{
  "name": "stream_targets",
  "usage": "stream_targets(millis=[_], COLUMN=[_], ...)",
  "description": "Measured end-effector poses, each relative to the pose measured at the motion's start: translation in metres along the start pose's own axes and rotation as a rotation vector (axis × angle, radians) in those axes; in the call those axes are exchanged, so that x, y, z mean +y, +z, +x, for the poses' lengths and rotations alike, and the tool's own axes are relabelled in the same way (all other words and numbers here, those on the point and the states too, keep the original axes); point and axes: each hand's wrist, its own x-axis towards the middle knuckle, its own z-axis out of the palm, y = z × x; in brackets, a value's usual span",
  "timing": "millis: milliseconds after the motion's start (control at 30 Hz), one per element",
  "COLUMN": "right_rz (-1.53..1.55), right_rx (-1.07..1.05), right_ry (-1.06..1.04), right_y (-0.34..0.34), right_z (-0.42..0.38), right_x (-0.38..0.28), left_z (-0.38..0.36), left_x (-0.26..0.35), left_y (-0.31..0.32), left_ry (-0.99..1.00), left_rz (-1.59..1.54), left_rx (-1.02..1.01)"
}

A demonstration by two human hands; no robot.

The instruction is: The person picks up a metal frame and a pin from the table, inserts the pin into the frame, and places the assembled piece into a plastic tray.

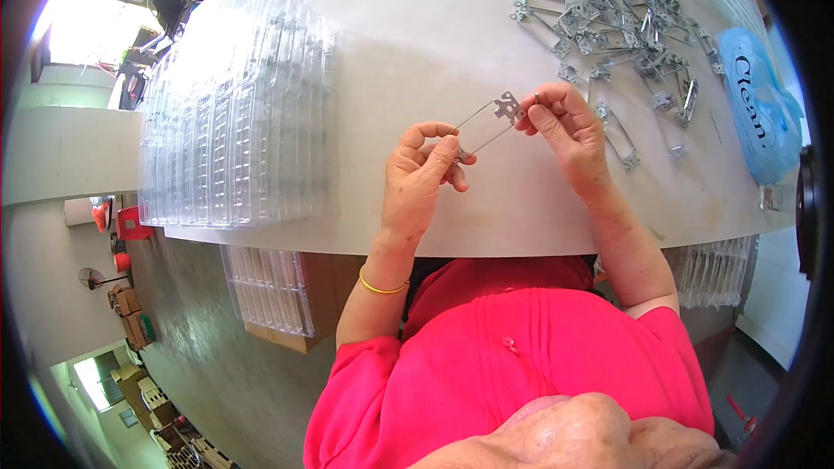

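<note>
My left hand pinches one end of a small metal bracket frame, which has two thin rods between flat stamped end plates. The plate in its grip is mostly hidden by the fingers. At the other end, my right hand is closed with thumb and forefinger at the edge of the notched grey plate. A tiny dark bit shows at those fingertips, too small to name. The frame is held tilted above the white table. Beside my right forearm lies another similar bracket frame.
A heap of metal bracket frames covers the far right of the table. To the left stand stacked clear plastic trays. A blue plastic bag sits at the right edge. More clear trays rest on a cardboard box below the table edge.
</note>
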Motion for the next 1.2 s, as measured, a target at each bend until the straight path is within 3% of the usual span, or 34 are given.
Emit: stream_targets(millis=[233, 300, 333, 400, 500, 667, 833, 1200], right_rz=[0.038, 0.035, 0.032, 0.049, 0.073, 0.095, -0.110, -0.179], right_rx=[0.008, 0.012, 0.014, 0.001, -0.018, -0.026, 0.117, 0.047], right_ry=[0.041, 0.055, 0.068, 0.087, 0.126, 0.201, 0.031, -0.178], right_y=[0.003, 0.004, 0.005, 0.006, 0.008, 0.006, 0.000, 0.006], right_z=[-0.001, -0.001, -0.001, -0.002, -0.003, -0.003, 0.000, -0.003], right_x=[-0.004, -0.004, -0.005, -0.004, -0.004, -0.004, -0.003, 0.004], left_z=[0.001, 0.001, 0.001, 0.001, 0.001, 0.003, 0.004, -0.001], left_x=[-0.003, -0.007, -0.006, -0.003, -0.004, -0.009, -0.008, -0.003], left_y=[0.006, 0.012, 0.014, 0.020, 0.026, 0.025, 0.020, 0.025], left_ry=[0.034, 0.261, 0.260, 0.634, 0.731, 0.696, 0.708, 0.742], left_rz=[0.068, 0.335, 0.336, 0.828, 0.989, 1.051, 1.021, 1.092], left_rx=[-0.041, 0.085, 0.085, 0.107, 0.063, 0.076, 0.134, 0.156])
